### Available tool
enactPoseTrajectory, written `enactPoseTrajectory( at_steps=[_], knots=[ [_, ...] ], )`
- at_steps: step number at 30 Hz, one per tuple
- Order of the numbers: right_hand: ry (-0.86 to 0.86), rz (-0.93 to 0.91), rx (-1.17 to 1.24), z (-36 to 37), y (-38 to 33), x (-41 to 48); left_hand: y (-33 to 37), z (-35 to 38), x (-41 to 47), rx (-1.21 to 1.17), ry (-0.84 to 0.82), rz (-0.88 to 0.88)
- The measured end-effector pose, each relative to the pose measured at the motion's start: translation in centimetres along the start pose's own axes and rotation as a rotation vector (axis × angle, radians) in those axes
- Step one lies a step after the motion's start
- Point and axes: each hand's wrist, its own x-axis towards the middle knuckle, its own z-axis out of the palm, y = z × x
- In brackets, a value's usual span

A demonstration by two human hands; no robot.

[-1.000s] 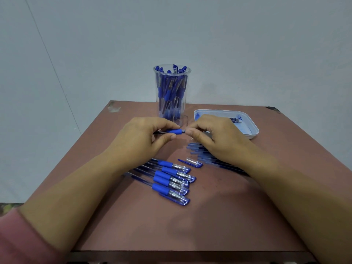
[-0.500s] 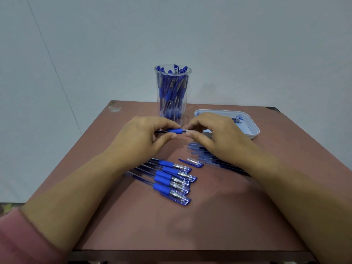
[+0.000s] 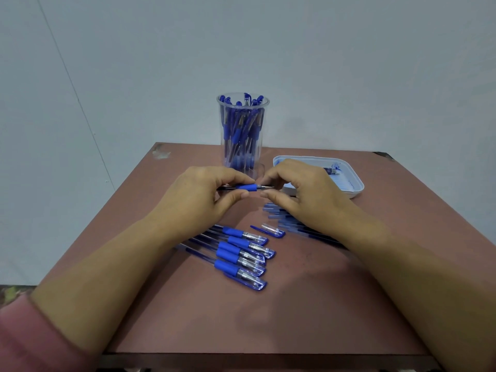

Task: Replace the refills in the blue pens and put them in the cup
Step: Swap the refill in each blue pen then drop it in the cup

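The pen point(image 3: 248, 187) you hold has a blue grip that looks soft and dull, not shiny. Its thin tip looks like shiny metal. The cup point(image 3: 224, 135) is clear, smooth plastic, so you can see right through its wall. The row of pens point(image 3: 241, 253) has clear plastic bodies, dull blue rubbery grips and shiny see-through caps. The loose cap point(image 3: 272, 231) is clear plastic with a blue clip. The tray point(image 3: 354, 193) is smooth white plastic with a soft shine. Your table point(image 3: 268, 318) has a flat reddish-brown top, dull, with small scuffs and a chipped far corner. Your sleeve point(image 3: 32, 342) is soft pink cloth. The wall point(image 3: 349, 63) is plain and matt.
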Motion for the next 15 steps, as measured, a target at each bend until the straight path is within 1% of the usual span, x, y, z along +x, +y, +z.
enactPoseTrajectory(
  at_steps=[5,9,11,13,15],
  knots=[
    [-0.003,0.028,0.009,0.2,-0.3,0.0,-0.2,0.0,0.0,0.011,-0.036,-0.01],
    [-0.039,0.138,0.064,-0.2,-0.6,-0.1,-0.8,-0.1,0.2,0.029,-0.072,-0.053],
    [-0.088,0.17,0.014,-0.9,-0.7,-0.4,-1.3,-0.3,0.3,0.034,-0.067,-0.085],
    [-0.177,0.161,-0.09,-1.5,-0.8,-0.9,-1.5,-0.3,0.3,0.037,-0.062,-0.097],
    [-0.274,0.168,-0.133,-1.9,-1.1,-1.3,-1.5,-0.2,0.3,0.045,-0.067,-0.102]
  ],
)
